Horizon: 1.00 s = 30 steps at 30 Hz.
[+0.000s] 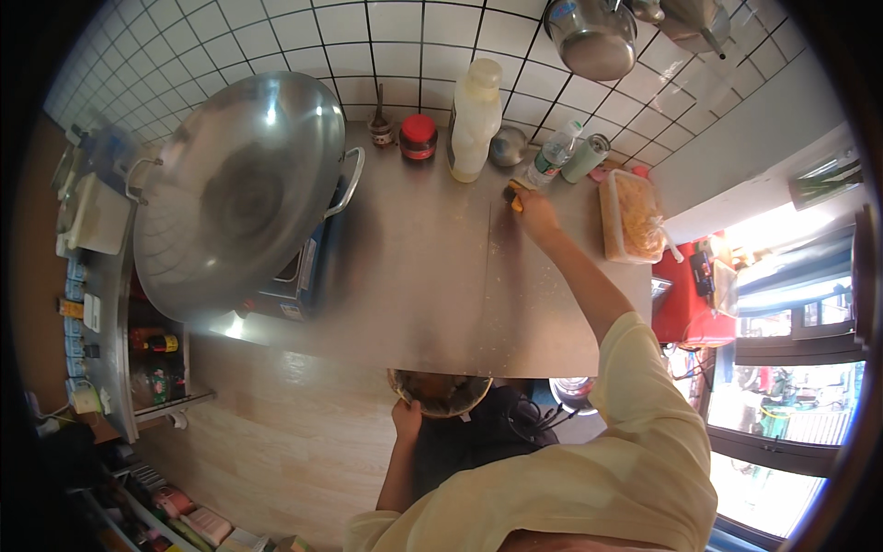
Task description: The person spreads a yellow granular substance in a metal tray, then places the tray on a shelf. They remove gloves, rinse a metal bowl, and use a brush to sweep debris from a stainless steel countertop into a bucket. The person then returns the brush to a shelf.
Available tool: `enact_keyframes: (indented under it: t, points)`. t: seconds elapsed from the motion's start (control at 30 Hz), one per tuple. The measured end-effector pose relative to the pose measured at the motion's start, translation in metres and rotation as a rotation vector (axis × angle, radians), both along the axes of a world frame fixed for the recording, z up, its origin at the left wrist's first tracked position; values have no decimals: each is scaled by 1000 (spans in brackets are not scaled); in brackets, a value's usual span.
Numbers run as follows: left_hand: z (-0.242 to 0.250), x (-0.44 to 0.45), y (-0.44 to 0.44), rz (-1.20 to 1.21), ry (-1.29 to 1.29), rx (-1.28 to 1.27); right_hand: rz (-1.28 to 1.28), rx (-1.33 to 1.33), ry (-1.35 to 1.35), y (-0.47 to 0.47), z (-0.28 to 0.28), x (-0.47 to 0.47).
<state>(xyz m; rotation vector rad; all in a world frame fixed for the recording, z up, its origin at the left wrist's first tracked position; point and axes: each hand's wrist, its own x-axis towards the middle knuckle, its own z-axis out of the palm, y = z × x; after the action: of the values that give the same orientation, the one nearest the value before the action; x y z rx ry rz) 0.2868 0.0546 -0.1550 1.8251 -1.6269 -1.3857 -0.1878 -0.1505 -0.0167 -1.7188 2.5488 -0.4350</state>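
Note:
My right hand (536, 209) grips a small brush with a yellow-orange handle (516, 196) on the steel worktop (414, 255), near the back wall. Pale crumbs lie scattered on the steel between this hand and the front edge. Below the front edge, my left hand (407, 417) holds the rim of a round, dark-bottomed basket or bowl (445, 393), partly hidden under the worktop edge. Close to my right hand stand a clear plastic bottle (552, 155), a pale green can (586, 157), a small metal bowl (509, 146) and a large whitish plastic bottle (474, 124).
A large metal wok (241, 193) sits on a portable stove (293, 283) at the left. Along the back are a red-lidded jar (418, 138) and a small jar with a spoon (381, 131). A plastic food container (629, 217) stands right. Pots (593, 45) hang above.

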Motion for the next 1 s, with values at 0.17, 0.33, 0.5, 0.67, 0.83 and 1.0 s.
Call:
enact_keyframes:
  t: [0.17, 0.33, 0.5, 0.67, 0.83, 1.0]
  points:
    - [-4, 2, 0, -14, 28, -13, 210, 88, -134, 3, 2, 47]
    - [-2, 1, 0, -33, 4, 17, 409, 100, -180, 29, 3, 101]
    - [4, 0, -1, -35, 20, -37, 277, -67, -200, 35, 12, 93]
    - [10, -1, -1, -43, -19, -43, -123, -304, -304, 6, 22, 14]
    - [9, -3, 0, -21, -48, -31, -259, -277, -433, -8, -6, -7]
    - [6, 0, 0, -1, -10, 15, -128, -364, -692, -15, -6, 23]
